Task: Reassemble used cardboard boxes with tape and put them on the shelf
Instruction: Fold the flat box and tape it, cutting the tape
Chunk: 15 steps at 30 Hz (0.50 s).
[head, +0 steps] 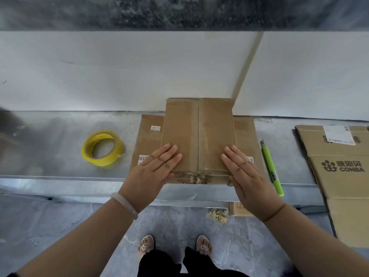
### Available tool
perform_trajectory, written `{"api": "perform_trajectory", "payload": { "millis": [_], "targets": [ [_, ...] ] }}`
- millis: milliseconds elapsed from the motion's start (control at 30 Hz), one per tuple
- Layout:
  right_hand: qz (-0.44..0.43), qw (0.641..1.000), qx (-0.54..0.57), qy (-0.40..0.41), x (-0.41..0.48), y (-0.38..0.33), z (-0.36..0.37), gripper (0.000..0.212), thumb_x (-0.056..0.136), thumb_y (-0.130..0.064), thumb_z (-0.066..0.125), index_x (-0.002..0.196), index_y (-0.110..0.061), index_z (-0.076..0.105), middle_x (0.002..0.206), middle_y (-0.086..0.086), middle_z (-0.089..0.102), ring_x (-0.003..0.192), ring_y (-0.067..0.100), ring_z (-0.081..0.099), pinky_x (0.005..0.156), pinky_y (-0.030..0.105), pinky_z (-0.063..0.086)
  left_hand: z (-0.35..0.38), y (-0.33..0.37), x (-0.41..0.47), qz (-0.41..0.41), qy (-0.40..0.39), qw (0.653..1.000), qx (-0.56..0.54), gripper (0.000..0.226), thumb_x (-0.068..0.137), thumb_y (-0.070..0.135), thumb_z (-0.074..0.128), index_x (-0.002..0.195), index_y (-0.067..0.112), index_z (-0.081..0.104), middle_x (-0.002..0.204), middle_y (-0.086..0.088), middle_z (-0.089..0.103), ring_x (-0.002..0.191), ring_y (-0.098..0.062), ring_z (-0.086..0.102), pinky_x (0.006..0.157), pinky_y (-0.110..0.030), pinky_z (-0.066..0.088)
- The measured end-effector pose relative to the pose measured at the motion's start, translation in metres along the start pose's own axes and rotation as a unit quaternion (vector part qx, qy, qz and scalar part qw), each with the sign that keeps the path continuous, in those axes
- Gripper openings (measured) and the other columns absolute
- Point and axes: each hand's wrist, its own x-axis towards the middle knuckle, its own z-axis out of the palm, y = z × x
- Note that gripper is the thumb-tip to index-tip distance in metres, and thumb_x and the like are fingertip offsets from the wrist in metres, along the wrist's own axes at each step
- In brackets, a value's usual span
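Yellow tape point(102, 148) lies flat at left on the metal ledge point(50, 140) (likely the shelf itself), well apart from the work and within easy reach for the next seam. A flat carton point(147, 136) sits under the box, probably as a base or next in line. The left hand point(153, 168) is laid palm down on the box's near-left corner, fingers straight and together, gripping nothing. The box point(197, 134) is closed, its centre seam under glossy tape, its back edge near the white wall. The right hand point(245, 172) mirrors the left on the near-right corner, fingers flat, also holding nothing. Both seem to press the tape down or steady the box to slide it back. The green cutter point(272, 168) lies just right of the flat carton. More flattened cartons point(343, 176) wait at far right.
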Motion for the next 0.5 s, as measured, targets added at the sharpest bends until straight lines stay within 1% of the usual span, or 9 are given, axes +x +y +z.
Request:
{"api": "perform_trajectory", "payload": {
  "millis": [67,133,200,300,367,433,500],
  "targets": [
    [-0.009,1.000,-0.003,-0.008,0.000,0.000,-0.003,0.048,0.100,-0.011,0.038,0.148,-0.004,0.038,0.156,0.010,0.035,0.149,0.025,0.026,0.122,0.034,0.022,-0.003,-0.002,-0.001,0.022,-0.011,1.000,0.010,0.043,0.100,0.016,0.036,0.141,0.003,0.044,0.148,-0.014,0.044,0.140,-0.025,0.035,0.121,-0.028,0.018],
    [-0.023,1.000,-0.010,-0.005,0.001,0.001,-0.005,0.047,0.098,-0.010,0.041,0.144,-0.002,0.044,0.153,0.012,0.040,0.147,0.025,0.030,0.121,0.033,0.023,-0.006,-0.004,0.000,0.032,-0.013,0.999,0.010,0.042,0.103,0.016,0.031,0.139,0.002,0.047,0.146,-0.014,0.046,0.140,-0.025,0.035,0.120,-0.029,0.020],
    [-0.020,1.000,-0.019,0.000,0.003,0.000,-0.005,0.046,0.097,-0.008,0.042,0.142,-0.003,0.047,0.151,0.011,0.043,0.146,0.025,0.032,0.121,0.033,0.024,-0.006,-0.004,0.001,0.020,-0.013,1.000,-0.006,0.042,0.104,0.016,0.031,0.137,0.002,0.052,0.145,-0.013,0.049,0.139,-0.024,0.037,0.119,-0.029,0.022],
    [-0.002,1.000,-0.025,-0.004,0.001,-0.006,-0.004,0.048,0.097,-0.008,0.037,0.145,-0.005,0.042,0.153,0.010,0.039,0.147,0.025,0.030,0.122,0.033,0.023,-0.006,-0.001,-0.002,-0.012,-0.029,0.999,-0.045,0.043,0.103,0.015,0.031,0.140,0.005,0.049,0.149,-0.008,0.044,0.143,-0.021,0.032,0.120,-0.026,0.020],
    [0.000,1.000,-0.020,-0.004,0.001,-0.007,-0.008,0.048,0.096,-0.010,0.036,0.144,-0.004,0.045,0.152,0.011,0.042,0.147,0.024,0.031,0.121,0.034,0.023,-0.009,-0.003,-0.003,-0.024,-0.043,0.996,-0.069,0.045,0.101,0.016,0.034,0.143,0.008,0.047,0.152,-0.005,0.041,0.146,-0.018,0.027,0.120,-0.024,0.018],
    [-0.008,0.999,-0.032,0.006,0.005,-0.008,-0.015,0.046,0.096,-0.016,0.040,0.138,-0.004,0.054,0.147,0.010,0.049,0.143,0.023,0.038,0.119,0.038,0.029,-0.014,-0.004,-0.001,-0.036,-0.042,0.996,-0.073,0.045,0.099,0.025,0.041,0.140,0.011,0.052,0.150,-0.003,0.044,0.145,-0.016,0.031,0.119,-0.028,0.024],
    [-0.002,0.997,-0.075,0.022,0.011,-0.012,-0.019,0.045,0.095,-0.034,0.049,0.132,-0.012,0.062,0.139,0.006,0.058,0.135,0.021,0.048,0.112,0.045,0.039,-0.018,0.003,0.006,-0.058,-0.019,0.998,-0.032,0.048,0.095,0.046,0.050,0.131,0.017,0.062,0.141,0.000,0.055,0.136,-0.016,0.044,0.112,-0.040,0.038]
  ]
}}
